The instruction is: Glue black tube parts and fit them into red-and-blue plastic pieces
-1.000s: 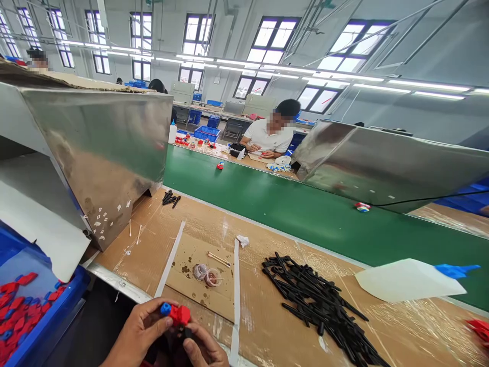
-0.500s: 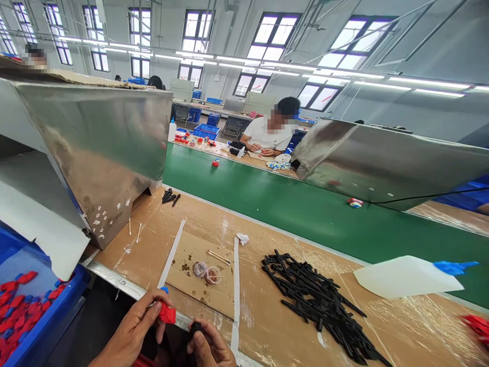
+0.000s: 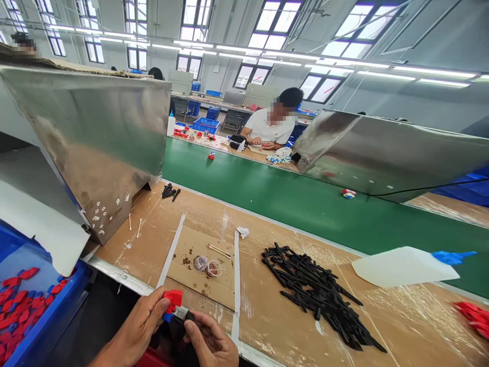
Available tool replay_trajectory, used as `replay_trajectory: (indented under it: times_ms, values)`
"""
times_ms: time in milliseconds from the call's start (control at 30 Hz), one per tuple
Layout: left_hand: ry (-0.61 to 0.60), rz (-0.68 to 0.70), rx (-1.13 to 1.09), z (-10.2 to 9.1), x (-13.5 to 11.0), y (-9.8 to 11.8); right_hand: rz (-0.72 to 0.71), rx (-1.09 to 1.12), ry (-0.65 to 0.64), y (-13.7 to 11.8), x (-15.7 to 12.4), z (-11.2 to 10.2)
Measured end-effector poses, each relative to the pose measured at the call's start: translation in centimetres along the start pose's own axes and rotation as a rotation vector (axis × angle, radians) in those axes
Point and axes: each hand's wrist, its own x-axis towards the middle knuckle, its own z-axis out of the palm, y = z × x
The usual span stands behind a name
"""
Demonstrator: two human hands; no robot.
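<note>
At the bottom edge, over the table's front rim, my left hand [image 3: 142,326] pinches a small red and blue plastic part [image 3: 171,300]. Just right of it my right hand [image 3: 210,340] holds a short black piece [image 3: 190,316] between thumb and fingers, its end close to the red part. Whether the two pieces touch I cannot tell. A heap of black plastic sticks [image 3: 317,293] lies on the cardboard to the right of my hands.
A blue bin of red parts [image 3: 23,306] stands at lower left under a steel hood [image 3: 95,137]. A white glue bottle [image 3: 405,266] lies on its side by the green conveyor belt [image 3: 290,204]. A person in white [image 3: 271,130] works across the belt.
My hands drew apart, then came back together, with the black piece now beside the red part. The red toys on the belt drifted left.
</note>
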Motion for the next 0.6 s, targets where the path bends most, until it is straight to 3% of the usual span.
replay_trajectory:
  times_ms: [167,300,600]
  values:
    - [0.015,0.02,0.227,-0.4,-0.4,0.5,0.027,-0.004,-0.051,-0.4,-0.1,0.5]
    - [-0.053,0.044,0.358,-0.3,-0.2,1.0,0.052,-0.011,-0.076,-0.4,0.1,0.5]
    - [-0.015,0.156,0.296,1.5,0.7,1.7,0.089,0.006,-0.067,0.8,0.5,0.7]
